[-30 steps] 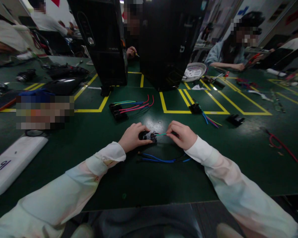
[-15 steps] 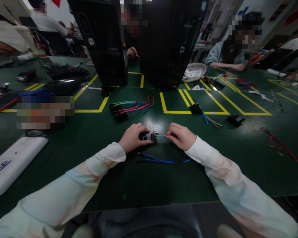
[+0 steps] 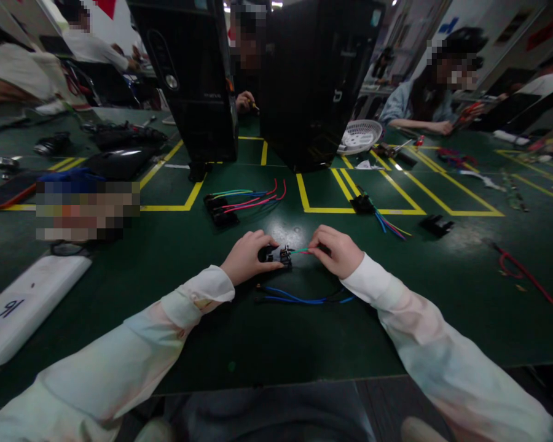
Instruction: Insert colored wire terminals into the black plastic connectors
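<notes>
My left hand grips a small black plastic connector between thumb and fingers, just above the table. Red and green wires run from the connector's right side to my right hand, whose thumb and fingertips pinch them. The wire ends inside the connector are too small to make out. Below my hands, loose blue wires lie on the green table. Beyond my left hand rests a black connector with red, green and blue wires.
Two tall black computer cases stand ahead. Another wired connector and a black connector part lie to the right, with a red wire. A white power bank-like object lies left. A white basket and co-workers are farther back.
My right hand has shifted very slightly, with the wires still pinched. My left hand and the connector stay almost in place.
</notes>
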Demonstrator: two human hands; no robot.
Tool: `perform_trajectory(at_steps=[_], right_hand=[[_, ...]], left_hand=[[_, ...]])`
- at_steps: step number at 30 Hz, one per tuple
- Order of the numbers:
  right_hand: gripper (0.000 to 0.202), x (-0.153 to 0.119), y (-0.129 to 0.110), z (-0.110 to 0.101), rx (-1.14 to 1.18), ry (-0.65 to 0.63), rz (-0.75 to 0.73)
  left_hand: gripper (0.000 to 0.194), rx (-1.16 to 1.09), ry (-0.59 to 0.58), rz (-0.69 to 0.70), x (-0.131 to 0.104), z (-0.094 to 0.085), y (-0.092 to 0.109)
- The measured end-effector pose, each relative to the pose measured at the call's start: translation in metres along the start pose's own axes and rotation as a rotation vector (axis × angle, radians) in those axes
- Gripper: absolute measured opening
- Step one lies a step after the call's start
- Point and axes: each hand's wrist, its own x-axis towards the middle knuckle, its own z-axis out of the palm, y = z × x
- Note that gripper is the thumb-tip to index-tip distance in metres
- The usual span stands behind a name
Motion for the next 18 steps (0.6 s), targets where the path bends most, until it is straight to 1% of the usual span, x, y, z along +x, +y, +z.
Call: perform_trajectory(at_steps=[2,6,7,12,18], right_hand=[[0.010,0.0004,-0.0006,0.0002,-0.014,0.027,0.018],[0.010,-0.0008,-0.0005,-0.0007,0.035,-0.095,0.009],[0.010,-0.0010,-0.0003,-0.0006,0.044,-0.106,0.009],[0.008,-0.0010,-0.0005,0.0016,-0.035,0.003,0.078],[0.012,-0.0023,-0.0007,-0.0016,0.077,-0.125,-0.005]], left_hand=[[0.043,0.004,-0.003,-0.004,0.0002,0.0004,-0.0005],[0.043,0.009,0.004,0.003,-0.0001,0.0010,-0.0019],[0.043,0.009,0.004,0.005,-0.0001,0.0009,-0.0020],[0.042,0.001,-0.002,-0.007,0.0001,-0.0004,0.0002],[0.043,-0.005,0.004,-0.004,-0.0004,-0.0004,0.0007]])
